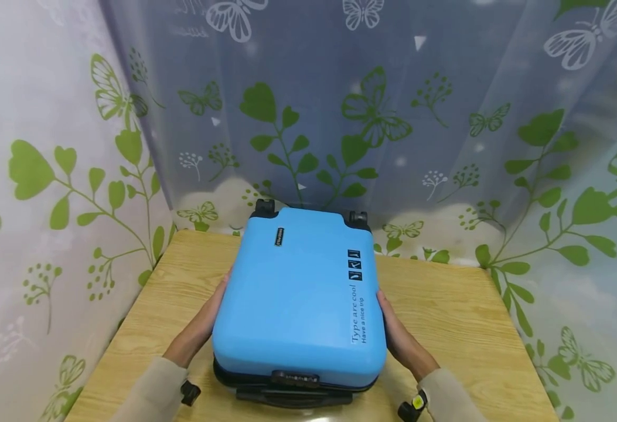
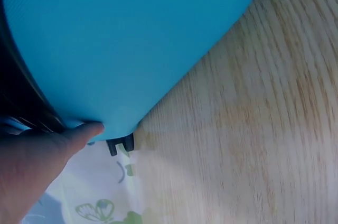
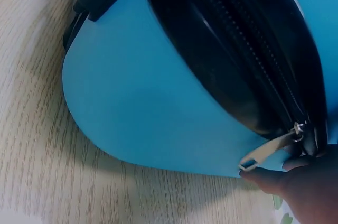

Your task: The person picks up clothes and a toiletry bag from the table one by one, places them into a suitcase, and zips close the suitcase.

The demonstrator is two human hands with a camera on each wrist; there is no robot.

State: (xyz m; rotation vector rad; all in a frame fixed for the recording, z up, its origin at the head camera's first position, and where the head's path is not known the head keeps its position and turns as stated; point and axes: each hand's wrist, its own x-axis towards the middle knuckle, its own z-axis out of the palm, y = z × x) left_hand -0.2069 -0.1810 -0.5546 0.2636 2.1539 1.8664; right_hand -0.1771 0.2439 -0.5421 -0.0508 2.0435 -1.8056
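A light blue suitcase lies flat, with black wheels at its far end and a black handle nearest me. Small dark badges and lettering mark its top. My left hand touches the left side; in the left wrist view its thumb lies along the lower blue shell. At the right side, my right hand presses with its fingers beside a metal zipper pull. A black zipper band runs between the shells. The suitcase hides part of both hands.
Under the suitcase is a wooden tabletop. Curtains printed with green leaves and butterflies hang behind it and at both sides. A combination lock sits above the handle. Dark wrist devices sit at both sleeves.
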